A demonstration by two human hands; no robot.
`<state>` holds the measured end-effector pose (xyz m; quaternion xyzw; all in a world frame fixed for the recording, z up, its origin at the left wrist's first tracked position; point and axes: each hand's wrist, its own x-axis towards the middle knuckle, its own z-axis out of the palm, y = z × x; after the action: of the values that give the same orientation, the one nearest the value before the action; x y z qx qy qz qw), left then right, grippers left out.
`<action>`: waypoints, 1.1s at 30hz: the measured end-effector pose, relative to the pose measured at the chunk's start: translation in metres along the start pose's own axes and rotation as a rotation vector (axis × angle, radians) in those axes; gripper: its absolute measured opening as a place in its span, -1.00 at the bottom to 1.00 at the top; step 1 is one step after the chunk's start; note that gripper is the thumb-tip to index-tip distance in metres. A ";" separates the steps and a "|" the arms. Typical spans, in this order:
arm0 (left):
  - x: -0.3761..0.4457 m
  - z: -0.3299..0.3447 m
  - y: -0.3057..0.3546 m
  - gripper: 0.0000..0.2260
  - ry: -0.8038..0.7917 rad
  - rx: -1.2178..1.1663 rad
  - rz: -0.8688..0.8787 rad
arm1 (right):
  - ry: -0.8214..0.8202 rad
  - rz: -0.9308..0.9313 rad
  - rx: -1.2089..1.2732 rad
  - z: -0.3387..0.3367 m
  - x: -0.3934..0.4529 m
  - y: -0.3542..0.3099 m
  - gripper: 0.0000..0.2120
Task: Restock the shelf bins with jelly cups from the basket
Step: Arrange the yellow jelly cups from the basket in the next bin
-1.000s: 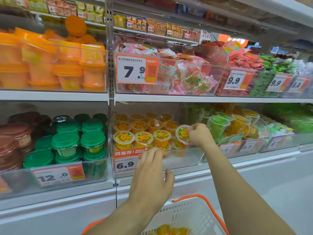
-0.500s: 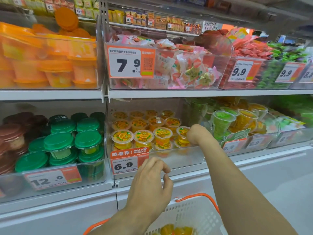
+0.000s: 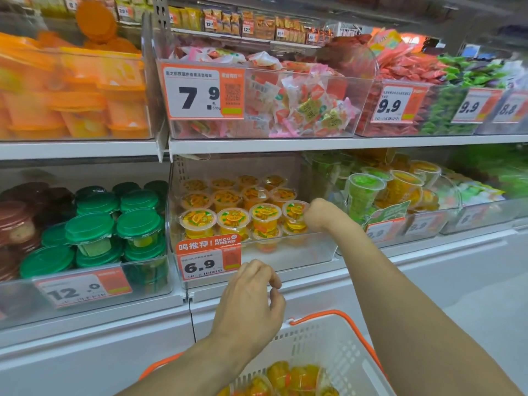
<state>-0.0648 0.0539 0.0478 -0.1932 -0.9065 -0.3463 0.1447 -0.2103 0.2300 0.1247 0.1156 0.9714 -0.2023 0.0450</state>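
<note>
Rows of orange jelly cups (image 3: 233, 220) stand in the clear shelf bin (image 3: 311, 254) behind the 6.9 price tag (image 3: 208, 261). My right hand (image 3: 317, 215) reaches over the bin's front wall. It grips the front-right jelly cup (image 3: 294, 214), which stands upright in its row; its fingers curl out of sight behind the cup. My left hand (image 3: 251, 300) hovers in front of the bin above the basket, fingers loosely curled and holding nothing. The white basket with an orange rim (image 3: 331, 335) sits at the bottom and holds more jelly cups (image 3: 294, 377).
To the left, a bin of green-lidded cups (image 3: 91, 231) carries a 12.0 tag. A bin of taller green and yellow cups (image 3: 380, 190) stands to the right. The shelf above holds bins of wrapped sweets (image 3: 300, 101). White cabinet fronts (image 3: 428, 281) run below.
My right hand carried a tilted jelly cup down into the front-right spot of the bin, where it now stands upright. My left hand stayed hovering in front of the 6.9 tag.
</note>
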 end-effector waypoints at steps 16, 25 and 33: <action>-0.006 0.009 -0.003 -0.88 -0.145 0.175 -0.019 | 0.216 -0.085 -0.005 -0.002 -0.022 0.009 -0.37; -0.080 0.043 -0.064 -0.75 -0.805 0.345 -0.437 | 0.665 -0.587 0.242 0.065 -0.091 0.021 -0.66; -0.236 0.111 -0.121 -0.61 -1.102 0.226 -0.796 | -0.709 -0.171 -0.321 0.306 -0.212 0.144 -0.58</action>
<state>0.0751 -0.0122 -0.1948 0.0230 -0.8802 -0.1278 -0.4564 0.0421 0.1914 -0.1814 -0.0511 0.9211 -0.0784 0.3779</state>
